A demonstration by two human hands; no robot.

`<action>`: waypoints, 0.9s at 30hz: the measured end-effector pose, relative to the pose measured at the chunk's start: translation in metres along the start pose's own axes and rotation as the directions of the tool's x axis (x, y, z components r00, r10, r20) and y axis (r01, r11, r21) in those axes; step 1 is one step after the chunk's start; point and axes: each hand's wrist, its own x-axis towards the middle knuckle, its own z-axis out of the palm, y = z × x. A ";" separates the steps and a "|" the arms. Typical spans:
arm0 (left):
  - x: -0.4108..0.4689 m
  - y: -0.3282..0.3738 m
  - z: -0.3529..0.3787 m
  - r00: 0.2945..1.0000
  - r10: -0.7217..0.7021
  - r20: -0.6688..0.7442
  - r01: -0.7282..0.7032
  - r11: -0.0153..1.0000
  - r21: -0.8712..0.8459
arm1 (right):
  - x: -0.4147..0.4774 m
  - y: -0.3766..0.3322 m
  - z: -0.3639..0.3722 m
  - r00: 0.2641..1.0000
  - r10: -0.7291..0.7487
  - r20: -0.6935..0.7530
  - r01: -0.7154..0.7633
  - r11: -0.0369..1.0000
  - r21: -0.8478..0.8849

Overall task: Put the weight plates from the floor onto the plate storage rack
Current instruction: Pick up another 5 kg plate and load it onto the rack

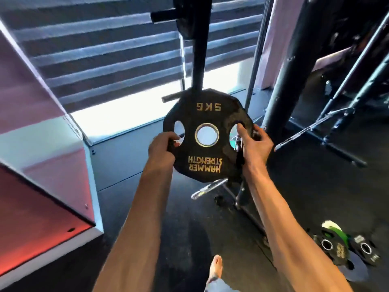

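Note:
A black 5 kg weight plate with gold lettering is held upright in front of me, its print upside down. My left hand grips its left edge through the left handle hole. My right hand grips the right edge, thumb in the right hole. Just behind it rises the black post of the plate storage rack, with a bare peg sticking out left at the plate's top and a higher peg carrying a plate. Several more plates lie on the floor at lower right.
A chrome peg juts out low on the rack, below the held plate. A black gym machine frame stands to the right. A pink and white wall unit fills the left. My bare foot stands on the dark rubber floor.

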 end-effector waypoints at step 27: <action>0.364 0.197 -0.046 0.947 0.269 -0.174 -0.273 0.962 0.002 | 0.193 -0.035 0.374 0.900 -0.429 0.073 0.416 0.898 0.144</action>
